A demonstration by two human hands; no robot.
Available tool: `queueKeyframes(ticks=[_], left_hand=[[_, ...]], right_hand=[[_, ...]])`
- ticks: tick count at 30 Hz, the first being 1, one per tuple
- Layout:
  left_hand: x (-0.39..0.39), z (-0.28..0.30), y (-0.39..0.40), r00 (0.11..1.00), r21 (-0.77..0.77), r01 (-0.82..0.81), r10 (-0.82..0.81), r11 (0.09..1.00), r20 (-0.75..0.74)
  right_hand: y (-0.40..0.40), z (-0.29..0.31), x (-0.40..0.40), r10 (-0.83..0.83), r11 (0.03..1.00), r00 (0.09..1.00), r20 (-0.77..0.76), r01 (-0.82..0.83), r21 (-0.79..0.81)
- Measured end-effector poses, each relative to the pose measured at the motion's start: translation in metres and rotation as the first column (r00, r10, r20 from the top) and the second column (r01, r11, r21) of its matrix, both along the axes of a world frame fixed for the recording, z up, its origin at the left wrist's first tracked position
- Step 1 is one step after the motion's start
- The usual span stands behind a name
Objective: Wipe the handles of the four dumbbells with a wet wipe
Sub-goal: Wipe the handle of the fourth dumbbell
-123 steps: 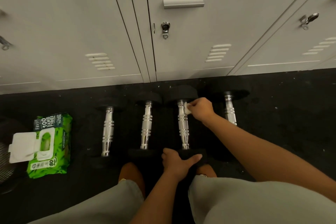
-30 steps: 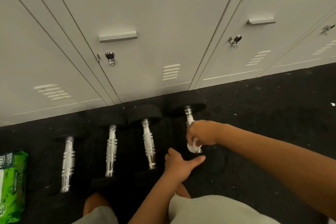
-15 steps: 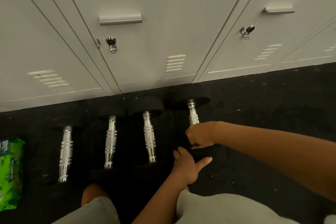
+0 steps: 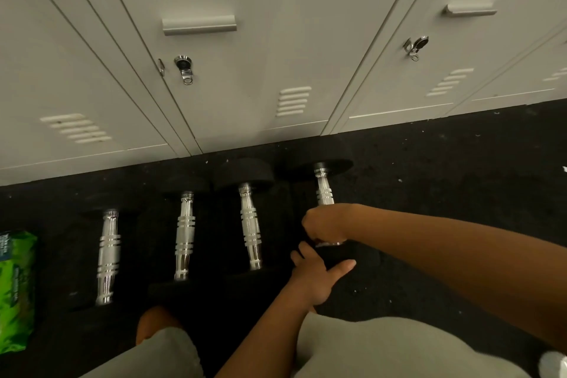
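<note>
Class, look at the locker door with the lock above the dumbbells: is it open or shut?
Shut. The locker door lies flush with its neighbours, showing no gap along its edges.

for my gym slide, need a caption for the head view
Right hand grips the rightmost dumbbell's handle while the left hand steadies its near end.

You have four dumbbells (image 4: 251, 225) lying in a row across the middle of the frame, and one green wipe pack (image 4: 15, 291) at the left edge. Two hands are in view, lower centre. Three handles show in full; your right hand (image 4: 326, 222) covers part of the fourth.
</note>
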State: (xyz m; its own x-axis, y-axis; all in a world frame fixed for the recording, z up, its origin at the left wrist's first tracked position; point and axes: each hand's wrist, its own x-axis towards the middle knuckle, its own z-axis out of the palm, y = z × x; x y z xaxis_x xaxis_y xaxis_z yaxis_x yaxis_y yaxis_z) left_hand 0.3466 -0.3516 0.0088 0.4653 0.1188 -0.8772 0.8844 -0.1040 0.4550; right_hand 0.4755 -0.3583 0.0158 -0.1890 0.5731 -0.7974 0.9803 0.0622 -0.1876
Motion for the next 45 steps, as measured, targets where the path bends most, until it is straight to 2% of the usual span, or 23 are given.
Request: queueKeyframes(ticks=[5,8,10,15,20,24,29,33,37,42,45], left_hand=[[0.0,0.0,0.002,1.0,-0.025,-0.003,0.003,1.0,0.011],[0.0,0.0,0.001,1.0,-0.021,-0.005,0.006,1.0,0.009],[-0.001,0.0,0.001,1.0,-0.024,-0.003,0.004,1.0,0.014],[-0.001,-0.002,0.001,1.0,-0.018,-0.007,0.007,1.0,0.021],[-0.001,-0.004,0.003,1.0,-0.036,-0.004,0.004,0.999,0.0],[-0.002,-0.004,0.002,1.0,-0.036,-0.019,0.019,0.999,0.008],[-0.003,-0.003,0.002,0.999,-0.049,-0.019,0.021,0.999,0.035],[-0.002,-0.003,0.003,1.0,-0.035,-0.005,0.006,0.999,0.028],[-0.002,-0.004,0.002,0.999,-0.05,-0.018,0.02,0.999,0.039],[-0.002,-0.003,0.002,0.999,-0.049,-0.027,0.029,0.998,0.036],[-0.002,-0.003,0.003,0.999,-0.058,-0.032,0.034,0.998,0.041]], right_hand=[[-0.005,0.004,0.009,-0.029,0.999,0.999,-0.032,0.028,-0.032],[-0.005,0.002,0.002,-0.023,1.0,0.999,-0.025,0.023,0.01],[-0.005,0.001,0.0,0.009,0.999,1.0,-0.019,-0.008,0.031],[-0.001,0.009,0.011,0.117,0.992,0.993,-0.008,-0.117,-0.049],[-0.001,0.012,0.004,0.171,0.982,0.981,0.088,-0.177,0.071],[-0.007,0.018,0.005,0.15,0.987,0.989,-0.002,-0.15,0.06],[0.002,0.017,0.009,0.141,0.983,0.982,0.129,-0.154,0.1],[-0.003,0.015,0.002,0.168,0.986,0.985,0.043,-0.168,-0.012],[0.002,0.015,0.009,0.096,0.991,0.988,0.121,-0.107,0.085],[0.0,0.012,0.001,0.17,0.985,0.978,0.124,-0.172,0.002],[0.005,0.01,0.008,0.115,0.988,0.984,0.136,-0.127,0.083]])
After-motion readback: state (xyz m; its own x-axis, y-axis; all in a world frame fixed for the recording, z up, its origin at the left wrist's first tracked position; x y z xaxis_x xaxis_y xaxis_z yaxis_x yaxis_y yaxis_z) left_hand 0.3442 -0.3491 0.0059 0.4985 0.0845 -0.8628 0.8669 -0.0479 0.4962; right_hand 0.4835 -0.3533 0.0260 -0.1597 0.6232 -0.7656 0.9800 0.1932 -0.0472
